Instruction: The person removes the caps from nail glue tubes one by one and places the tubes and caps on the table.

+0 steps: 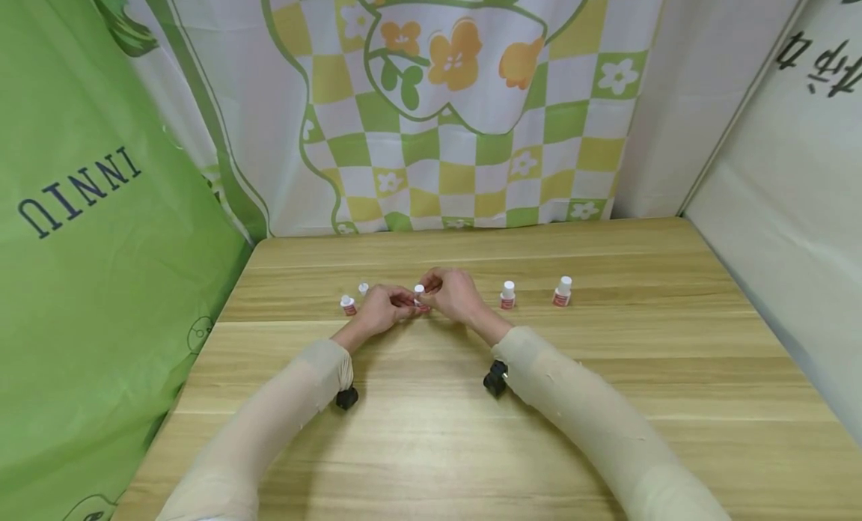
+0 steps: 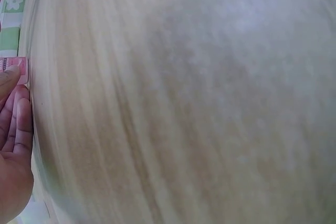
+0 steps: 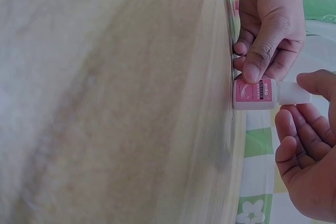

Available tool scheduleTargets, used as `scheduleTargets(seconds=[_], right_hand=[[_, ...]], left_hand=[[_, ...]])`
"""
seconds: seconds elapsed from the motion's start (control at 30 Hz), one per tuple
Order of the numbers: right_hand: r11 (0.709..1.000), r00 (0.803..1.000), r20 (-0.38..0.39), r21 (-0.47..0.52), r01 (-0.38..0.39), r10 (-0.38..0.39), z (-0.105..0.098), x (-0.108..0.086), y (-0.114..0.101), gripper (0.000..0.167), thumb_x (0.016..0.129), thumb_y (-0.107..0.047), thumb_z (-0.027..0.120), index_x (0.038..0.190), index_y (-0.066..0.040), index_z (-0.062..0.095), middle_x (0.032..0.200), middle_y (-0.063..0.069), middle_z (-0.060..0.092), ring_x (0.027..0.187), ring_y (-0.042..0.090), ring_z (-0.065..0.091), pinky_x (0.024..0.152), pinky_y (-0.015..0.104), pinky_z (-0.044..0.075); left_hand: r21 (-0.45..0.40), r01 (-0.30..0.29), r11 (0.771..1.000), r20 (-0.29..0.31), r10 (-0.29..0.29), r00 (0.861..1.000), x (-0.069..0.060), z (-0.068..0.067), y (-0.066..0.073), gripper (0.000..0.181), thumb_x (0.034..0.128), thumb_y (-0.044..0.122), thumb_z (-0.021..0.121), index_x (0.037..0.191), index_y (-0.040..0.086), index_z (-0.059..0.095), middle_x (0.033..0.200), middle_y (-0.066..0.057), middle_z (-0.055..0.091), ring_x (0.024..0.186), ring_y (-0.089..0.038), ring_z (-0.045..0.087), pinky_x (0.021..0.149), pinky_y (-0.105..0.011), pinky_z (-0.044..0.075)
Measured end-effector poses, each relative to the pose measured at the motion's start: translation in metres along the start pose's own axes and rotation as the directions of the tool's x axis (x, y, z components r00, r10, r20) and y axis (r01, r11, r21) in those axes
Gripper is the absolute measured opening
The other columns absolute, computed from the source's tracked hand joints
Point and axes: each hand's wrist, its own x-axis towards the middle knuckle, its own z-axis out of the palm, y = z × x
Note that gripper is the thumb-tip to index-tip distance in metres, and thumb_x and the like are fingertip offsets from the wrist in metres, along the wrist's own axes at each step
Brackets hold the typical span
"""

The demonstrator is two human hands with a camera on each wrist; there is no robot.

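At the left of the wooden worktop [image 1: 431, 439], a small pink-labelled bottle [image 1: 349, 307] stands upright, with a small white piece [image 1: 364, 289] just behind it and to its right. Next comes the left hand [image 1: 379, 310], thumb and fingers closed on the label end of the middle bottle [image 3: 255, 98], which stands upright between the two hands, its base at the worktop. The right hand [image 1: 458, 295] pinches that bottle's white cap [image 3: 295, 93] between thumb and fingers. Farther right, well apart from the hands, stand a white-capped bottle [image 1: 508, 296] and the rightmost bottle [image 1: 562, 292], both upright.
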Motion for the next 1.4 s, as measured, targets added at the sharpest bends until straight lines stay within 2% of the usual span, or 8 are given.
scheduleTargets(seconds=[0.33, 0.77, 1.03, 1.17, 1.4], right_hand=[[1.000, 1.000, 0.001, -0.006, 0.006, -0.006, -0.0031, 0.0016, -0.0026, 0.016, 0.085, -0.021, 0.077, 0.098, -0.012, 0.074, 0.091, 0.001, 0.077, 0.083, 0.012, 0.070, 0.079, 0.031, 0.055], [1.000, 1.000, 0.006, -0.013, -0.014, 0.014, -0.0035, 0.0001, -0.0018, 0.019, 0.086, -0.025, 0.079, 0.098, -0.012, 0.073, 0.091, -0.001, 0.076, 0.082, 0.012, 0.068, 0.077, 0.030, 0.054], [1.000, 1.000, 0.019, -0.011, -0.008, 0.009, -0.0029, 0.0002, -0.0019, 0.018, 0.086, -0.023, 0.078, 0.100, -0.011, 0.074, 0.091, -0.001, 0.075, 0.082, 0.011, 0.068, 0.077, 0.029, 0.054], [1.000, 1.000, 0.019, -0.004, -0.009, 0.009, -0.0026, 0.0002, -0.0013, 0.019, 0.086, -0.024, 0.078, 0.100, -0.011, 0.074, 0.090, -0.001, 0.075, 0.082, 0.011, 0.068, 0.076, 0.029, 0.054], [1.000, 1.000, 0.014, -0.011, -0.005, 0.005, -0.0025, -0.0005, -0.0014, 0.017, 0.086, -0.023, 0.078, 0.099, -0.012, 0.074, 0.090, -0.001, 0.076, 0.081, 0.011, 0.068, 0.076, 0.028, 0.054]], left_hand=[[-0.009, -0.029, 1.000, -0.014, 0.028, 0.999, 0.0015, -0.0014, 0.0012, 0.017, 0.0888, 0.012, 0.076, 0.104, 0.004, 0.076, 0.094, -0.011, 0.078, 0.083, -0.017, 0.073, 0.073, -0.024, 0.058], [-0.034, 0.015, 0.999, -0.012, -0.015, 1.000, -0.0002, -0.0006, 0.0015, 0.019, 0.0886, 0.013, 0.076, 0.106, 0.004, 0.076, 0.095, -0.011, 0.078, 0.084, -0.016, 0.073, 0.074, -0.024, 0.058], [-0.034, 0.034, 0.999, -0.014, -0.034, 0.999, -0.0003, 0.0002, 0.0018, 0.018, 0.0891, 0.012, 0.076, 0.105, 0.005, 0.077, 0.096, -0.011, 0.078, 0.084, -0.016, 0.073, 0.074, -0.024, 0.058], [-0.017, 0.038, 0.999, -0.015, -0.039, 0.999, -0.0004, 0.0000, 0.0015, 0.019, 0.0896, 0.014, 0.075, 0.106, 0.006, 0.077, 0.097, -0.009, 0.078, 0.086, -0.017, 0.073, 0.076, -0.026, 0.059], [-0.045, 0.036, 0.998, -0.016, -0.037, 0.999, -0.0014, 0.0006, 0.0016, 0.019, 0.0889, 0.014, 0.076, 0.106, 0.006, 0.077, 0.097, -0.010, 0.078, 0.085, -0.017, 0.074, 0.076, -0.027, 0.059]])
